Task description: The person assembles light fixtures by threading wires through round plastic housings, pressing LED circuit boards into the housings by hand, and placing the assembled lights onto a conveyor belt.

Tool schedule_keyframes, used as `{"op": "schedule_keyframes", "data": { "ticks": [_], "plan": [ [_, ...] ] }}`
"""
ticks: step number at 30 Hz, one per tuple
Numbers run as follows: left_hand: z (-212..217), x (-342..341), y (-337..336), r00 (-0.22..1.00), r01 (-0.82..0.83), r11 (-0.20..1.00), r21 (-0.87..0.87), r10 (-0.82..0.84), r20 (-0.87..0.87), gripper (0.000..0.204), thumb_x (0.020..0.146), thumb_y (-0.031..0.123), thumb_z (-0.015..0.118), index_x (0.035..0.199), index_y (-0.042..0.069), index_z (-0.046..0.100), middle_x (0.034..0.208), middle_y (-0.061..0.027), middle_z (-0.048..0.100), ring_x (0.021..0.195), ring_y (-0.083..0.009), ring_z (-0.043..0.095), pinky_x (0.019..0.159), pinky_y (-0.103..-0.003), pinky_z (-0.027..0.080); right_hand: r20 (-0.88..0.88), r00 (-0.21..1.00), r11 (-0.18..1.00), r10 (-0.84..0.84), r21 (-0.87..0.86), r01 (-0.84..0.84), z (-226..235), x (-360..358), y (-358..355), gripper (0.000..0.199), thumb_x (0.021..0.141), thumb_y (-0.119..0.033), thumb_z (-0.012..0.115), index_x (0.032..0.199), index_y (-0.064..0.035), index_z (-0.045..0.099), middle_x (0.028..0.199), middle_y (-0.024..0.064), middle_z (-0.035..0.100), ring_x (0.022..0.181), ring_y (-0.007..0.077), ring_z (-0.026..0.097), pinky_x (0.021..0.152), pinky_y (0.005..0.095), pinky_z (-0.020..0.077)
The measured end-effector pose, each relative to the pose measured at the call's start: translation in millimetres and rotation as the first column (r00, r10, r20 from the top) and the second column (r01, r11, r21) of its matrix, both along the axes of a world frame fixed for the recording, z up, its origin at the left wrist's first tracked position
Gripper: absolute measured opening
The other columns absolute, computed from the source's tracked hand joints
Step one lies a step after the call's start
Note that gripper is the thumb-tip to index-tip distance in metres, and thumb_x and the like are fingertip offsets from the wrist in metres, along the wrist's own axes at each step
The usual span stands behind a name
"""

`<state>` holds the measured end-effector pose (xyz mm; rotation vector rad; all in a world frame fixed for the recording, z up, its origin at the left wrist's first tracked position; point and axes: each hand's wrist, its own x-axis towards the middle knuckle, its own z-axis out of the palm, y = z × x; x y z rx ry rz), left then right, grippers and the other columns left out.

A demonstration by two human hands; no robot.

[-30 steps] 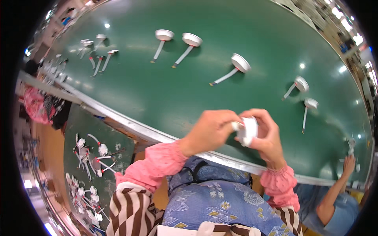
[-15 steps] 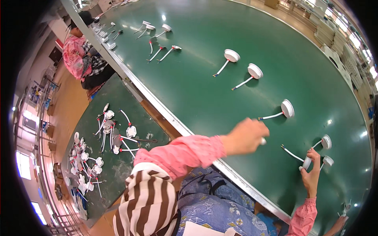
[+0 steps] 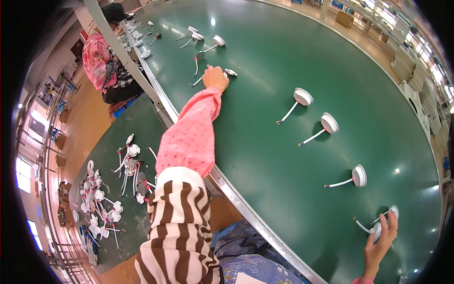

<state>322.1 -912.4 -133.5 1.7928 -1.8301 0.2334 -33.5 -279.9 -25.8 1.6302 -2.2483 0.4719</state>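
Observation:
At the far left of the green table, my left hand (image 3: pixel 215 79) bends its fingers down among small wired lamp parts; what its fingertips grip is hidden. One small white part (image 3: pixel 231 72) sits just right of its knuckles, and a white cable pokes out on its left. By the right side, my right hand (image 3: pixel 381 242) has thumb and fingers around a white round lamp (image 3: pixel 375 231) with a short cable. Another round lamp (image 3: pixel 393 214) is just beyond those fingers. Three more round lamps with cables, including the nearest one (image 3: pixel 359 175), are spread across the middle right.
A metal rail (image 3: pixel 246 208) edges the green table (image 3: pixel 265 142). Left of it, a lower dark table (image 3: pixel 137 227) bears a heap of wired white parts (image 3: pixel 101 203). More lamps (image 3: pixel 219 40) lie at the far left, near a seated co-worker (image 3: pixel 97 61) beside a post (image 3: pixel 113 42).
My left hand has swung from mid-table to the far left, over the small wired parts. My right hand has stayed at its lamp, its fingers now further over it. The view has shifted.

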Motion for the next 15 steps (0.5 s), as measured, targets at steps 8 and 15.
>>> {"op": "schedule_keyframes", "data": {
  "ticks": [8,15],
  "plan": [
    [4.8,-1.9,18.1,0.944,0.185,0.957,-0.224,-0.237,-0.231,0.013,0.087,0.011,0.065,0.095,0.004,0.072,0.083,-0.0129,0.072,0.08,-0.0293,0.072,0.071,-0.04,0.055,0.159,0.976,0.989,0.15,-0.041,-0.145,-10.5,29.0,-19.4,0.044,0.071,0.012,0.058,0.113,0.0012,0.065,0.129,0.0205,0.058,0.128,0.0441,0.053,0.105,0.0513,0.0432],
    [112.1,-47.4,264.1,0.337,0.874,0.469,0.125,-0.399,-0.853,0.013,0.094,0.007,0.063,0.1,-0.004,0.065,0.079,-0.0046,0.067,0.058,-0.0075,0.058,0.054,-0.025,0.044,0.631,0.66,0.912,0.408,-0.317,-0.261,-8.0,67.8,-91.6,0.042,0.08,0.004,0.067,0.122,0.0001,0.066,0.117,0.0176,0.066,0.103,0.0272,0.066,0.085,0.0352,0.0534]
  ]
}}
